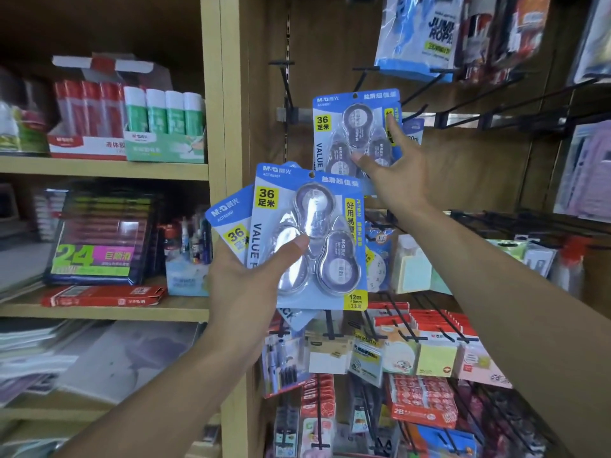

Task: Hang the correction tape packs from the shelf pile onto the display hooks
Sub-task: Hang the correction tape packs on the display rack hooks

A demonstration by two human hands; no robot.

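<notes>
"m&g", "36", "value" on tape pack (309, 239); "24" on box (99, 239)

Correction tape packs, fanned stack (307, 239): blue cards, each marked "36", 3 clear-blistered dispensers on the front one; upright in your left grip. Single pack (355, 133): same design, raised against the display hooks (426, 114), your right fingers on it.
</notes>
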